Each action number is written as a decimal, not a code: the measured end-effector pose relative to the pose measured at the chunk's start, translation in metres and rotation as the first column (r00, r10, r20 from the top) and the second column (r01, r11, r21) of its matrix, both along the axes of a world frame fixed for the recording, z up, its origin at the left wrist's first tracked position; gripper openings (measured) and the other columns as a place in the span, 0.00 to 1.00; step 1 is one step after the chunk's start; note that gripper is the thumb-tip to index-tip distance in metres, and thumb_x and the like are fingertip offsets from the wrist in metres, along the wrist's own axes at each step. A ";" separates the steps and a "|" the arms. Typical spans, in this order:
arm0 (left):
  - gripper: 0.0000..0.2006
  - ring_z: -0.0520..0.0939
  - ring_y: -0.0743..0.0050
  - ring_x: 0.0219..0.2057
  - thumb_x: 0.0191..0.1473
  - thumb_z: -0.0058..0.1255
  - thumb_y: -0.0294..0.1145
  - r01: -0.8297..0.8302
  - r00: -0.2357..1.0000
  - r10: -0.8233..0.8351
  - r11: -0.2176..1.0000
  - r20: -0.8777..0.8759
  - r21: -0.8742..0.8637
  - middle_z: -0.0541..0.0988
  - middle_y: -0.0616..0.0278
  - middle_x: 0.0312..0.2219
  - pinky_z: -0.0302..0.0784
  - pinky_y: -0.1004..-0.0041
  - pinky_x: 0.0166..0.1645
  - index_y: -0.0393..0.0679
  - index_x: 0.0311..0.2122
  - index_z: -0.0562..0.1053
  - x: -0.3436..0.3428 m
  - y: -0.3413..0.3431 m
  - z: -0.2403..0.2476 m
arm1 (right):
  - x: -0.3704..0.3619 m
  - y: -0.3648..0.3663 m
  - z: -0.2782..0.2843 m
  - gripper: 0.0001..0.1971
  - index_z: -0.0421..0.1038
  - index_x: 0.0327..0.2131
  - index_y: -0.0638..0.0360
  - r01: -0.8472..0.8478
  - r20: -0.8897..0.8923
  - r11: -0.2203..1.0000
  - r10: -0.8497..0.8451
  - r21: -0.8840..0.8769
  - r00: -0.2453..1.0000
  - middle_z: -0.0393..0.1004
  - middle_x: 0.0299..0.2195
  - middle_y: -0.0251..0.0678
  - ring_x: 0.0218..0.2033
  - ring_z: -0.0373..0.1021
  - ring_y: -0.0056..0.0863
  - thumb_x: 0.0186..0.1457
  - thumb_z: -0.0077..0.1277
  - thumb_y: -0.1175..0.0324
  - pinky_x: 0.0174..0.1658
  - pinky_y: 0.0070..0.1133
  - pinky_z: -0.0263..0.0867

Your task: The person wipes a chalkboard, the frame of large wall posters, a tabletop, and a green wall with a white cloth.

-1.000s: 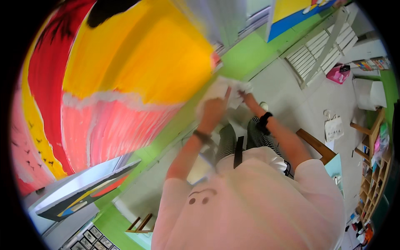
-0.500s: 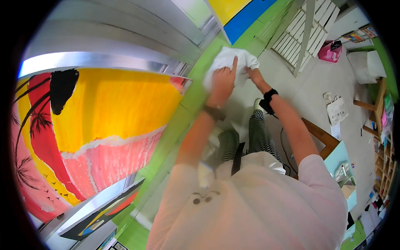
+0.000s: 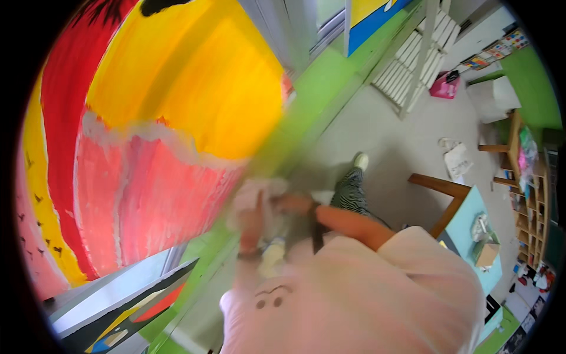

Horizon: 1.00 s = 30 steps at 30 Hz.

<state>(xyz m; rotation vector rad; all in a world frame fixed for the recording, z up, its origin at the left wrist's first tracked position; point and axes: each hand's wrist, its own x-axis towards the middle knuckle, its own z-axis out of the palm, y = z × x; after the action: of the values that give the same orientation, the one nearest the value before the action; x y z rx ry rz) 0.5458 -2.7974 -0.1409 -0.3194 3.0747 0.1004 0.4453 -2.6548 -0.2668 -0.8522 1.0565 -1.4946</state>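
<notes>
Touching a white cloth (image 3: 269, 187), apparently, both hands (image 3: 251, 222) blur too much to tell their openness or grip.

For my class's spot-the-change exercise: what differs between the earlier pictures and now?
The left hand and right hand have moved leftward and closer to the person's shirt, along with the white cloth. Both remain at it; blur hides the grip. The tote bag still lies on the floor.
</notes>
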 end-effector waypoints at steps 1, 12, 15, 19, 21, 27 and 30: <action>0.31 0.75 0.53 0.28 0.44 0.43 0.25 -0.029 0.998 0.033 0.996 0.052 -0.088 0.75 0.49 0.29 0.67 0.59 0.33 0.49 0.57 0.57 0.013 -0.004 0.006 | 0.022 -0.011 -0.015 0.15 0.68 0.42 0.60 -0.020 0.132 0.998 0.028 -0.063 0.991 0.70 0.40 0.34 0.44 0.65 0.28 0.52 0.45 0.63 0.45 0.30 0.64; 0.30 0.73 0.53 0.43 0.42 0.47 0.23 -0.310 0.933 0.291 0.949 -0.210 -0.060 0.74 0.49 0.39 0.64 0.59 0.46 0.45 0.55 0.60 0.111 -0.035 0.002 | 0.013 0.009 0.056 0.24 0.65 0.42 0.67 -0.227 0.283 0.915 0.132 0.334 0.950 0.68 0.41 0.37 0.39 0.66 0.26 0.51 0.48 0.54 0.42 0.25 0.66; 0.27 0.76 0.55 0.39 0.43 0.48 0.23 -0.124 0.964 0.097 0.987 -0.246 -0.099 0.75 0.52 0.36 0.67 0.60 0.43 0.45 0.52 0.64 0.071 -0.015 -0.008 | -0.026 0.051 0.060 0.26 0.63 0.46 0.65 -0.069 0.345 0.968 -0.018 0.239 0.938 0.67 0.43 0.35 0.43 0.64 0.25 0.50 0.49 0.55 0.46 0.25 0.63; 0.28 0.77 0.52 0.33 0.46 0.44 0.25 -0.174 0.972 0.168 0.984 0.167 0.023 0.75 0.48 0.35 0.69 0.56 0.37 0.49 0.56 0.60 -0.032 0.039 0.005 | -0.067 0.105 0.044 0.25 0.61 0.50 0.62 0.024 0.322 0.864 -0.213 0.503 0.922 0.66 0.45 0.33 0.46 0.62 0.24 0.51 0.49 0.57 0.49 0.25 0.59; 0.27 0.77 0.54 0.33 0.45 0.43 0.26 0.077 0.973 -0.090 0.995 -0.214 -0.067 0.76 0.51 0.35 0.71 0.59 0.35 0.49 0.55 0.61 -0.068 0.061 -0.001 | -0.090 0.135 0.057 0.23 0.63 0.48 0.62 0.148 0.150 0.868 -0.245 0.474 0.958 0.67 0.45 0.35 0.45 0.62 0.25 0.53 0.47 0.57 0.49 0.25 0.59; 0.28 0.77 0.60 0.31 0.42 0.41 0.24 0.105 0.991 -0.110 0.992 -0.071 -0.077 0.75 0.54 0.31 0.70 0.62 0.32 0.49 0.54 0.64 -0.196 0.122 -0.010 | -0.181 0.211 0.023 0.19 0.62 0.49 0.64 0.263 -0.125 0.693 -0.244 0.671 0.962 0.68 0.44 0.38 0.46 0.64 0.28 0.55 0.44 0.66 0.51 0.23 0.59; 0.28 0.75 0.63 0.25 0.41 0.43 0.25 0.041 0.983 -0.038 0.999 0.180 -0.011 0.74 0.59 0.24 0.68 0.64 0.30 0.48 0.53 0.65 -0.253 0.152 -0.009 | -0.202 0.257 -0.012 0.20 0.61 0.49 0.65 0.276 0.190 0.708 -0.504 0.650 0.843 0.68 0.43 0.36 0.44 0.65 0.27 0.54 0.46 0.67 0.50 0.22 0.60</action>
<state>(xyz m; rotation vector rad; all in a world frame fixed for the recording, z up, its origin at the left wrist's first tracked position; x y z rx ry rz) 0.2929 -2.6454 -0.1502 -0.2532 2.9017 0.0441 0.2433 -2.3978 -0.2786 0.1242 1.3799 -1.4424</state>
